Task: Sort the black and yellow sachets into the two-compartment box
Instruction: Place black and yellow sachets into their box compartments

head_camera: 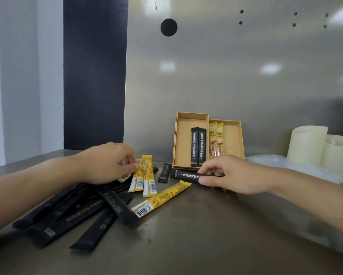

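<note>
Steel is running everywhere: a brushed metal desk (pixel 206 235) is meeting a steel back panel (pixel 226 76) that is throwing back soft patches of ceiling light and is showing one round black hole (pixel 168 27) plus several small ones. Beyond the desk's left edge a dark panel (pixel 95 76) is standing beside a pale wall (pixel 17 76). The two-compartment box (pixel 234 124) is sitting at the back edge, tilted up against the steel panel; its left compartment is holding two black sachets (pixel 198 147) and its right compartment two yellow ones (pixel 216 139). The hands are working apart. The right hand (pixel 226 175) is pinching a black sachet (pixel 184 175) between thumb and fingers, just in front of the box. The left hand (pixel 105 163) is curling its thumb and fingers on the far ends of the yellow sachets (pixel 144 175) lying toward the back edge. A heap of black sachets (pixel 77 213) is spreading toward the front left corner, and a lone yellow sachet (pixel 162 197) is lying slantwise against that heap. Another black sachet (pixel 164 172) is lying between the hands. Cream containers (pixel 307 145) and clear plastic (pixel 285 165) are crowding the right edge.
</note>
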### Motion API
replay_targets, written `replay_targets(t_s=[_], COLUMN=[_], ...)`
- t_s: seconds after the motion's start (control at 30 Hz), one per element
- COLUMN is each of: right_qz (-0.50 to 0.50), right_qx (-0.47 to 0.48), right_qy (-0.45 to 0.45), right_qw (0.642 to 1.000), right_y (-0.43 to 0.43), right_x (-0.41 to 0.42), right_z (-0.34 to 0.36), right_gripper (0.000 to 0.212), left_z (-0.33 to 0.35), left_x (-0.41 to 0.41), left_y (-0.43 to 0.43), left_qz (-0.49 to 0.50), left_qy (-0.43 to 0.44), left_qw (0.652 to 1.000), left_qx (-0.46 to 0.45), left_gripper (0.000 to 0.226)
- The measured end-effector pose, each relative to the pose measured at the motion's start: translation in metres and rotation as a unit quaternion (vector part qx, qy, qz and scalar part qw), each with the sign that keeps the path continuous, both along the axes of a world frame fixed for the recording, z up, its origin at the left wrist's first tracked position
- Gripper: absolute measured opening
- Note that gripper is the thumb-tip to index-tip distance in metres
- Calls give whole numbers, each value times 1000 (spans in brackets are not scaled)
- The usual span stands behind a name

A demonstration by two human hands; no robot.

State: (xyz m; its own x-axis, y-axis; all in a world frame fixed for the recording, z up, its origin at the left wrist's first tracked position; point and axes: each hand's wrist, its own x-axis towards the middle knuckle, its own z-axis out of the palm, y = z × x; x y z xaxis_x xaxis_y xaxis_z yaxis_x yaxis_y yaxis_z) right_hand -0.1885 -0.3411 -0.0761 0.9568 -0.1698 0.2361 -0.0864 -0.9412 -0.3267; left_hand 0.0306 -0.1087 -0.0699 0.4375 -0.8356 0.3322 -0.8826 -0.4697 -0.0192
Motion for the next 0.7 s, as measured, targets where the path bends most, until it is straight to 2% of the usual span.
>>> replay_targets(t_s=[0.13,0.3,0.47,0.7], right_qz=[-11,-12,-2,-22], right_qx=[130,265,278,290], right_qy=[-18,-34,-47,-218], right_qw=[991,963,959,932], right_y=[-1,1,-2,-13], right_x=[-1,-2,-2,-9], right_z=[3,11,9,27], right_gripper=[15,23,17,35], left_z=[-1,-1,0,0], left_x=[2,2,1,2], left_y=[0,0,-1,-1], left_qz=[-3,-4,-4,-5], left_qy=[1,2,-3,-9], left_qw=[1000,1000,1000,1000], left_qx=[-1,-2,1,2], left_gripper=[30,29,29,29])
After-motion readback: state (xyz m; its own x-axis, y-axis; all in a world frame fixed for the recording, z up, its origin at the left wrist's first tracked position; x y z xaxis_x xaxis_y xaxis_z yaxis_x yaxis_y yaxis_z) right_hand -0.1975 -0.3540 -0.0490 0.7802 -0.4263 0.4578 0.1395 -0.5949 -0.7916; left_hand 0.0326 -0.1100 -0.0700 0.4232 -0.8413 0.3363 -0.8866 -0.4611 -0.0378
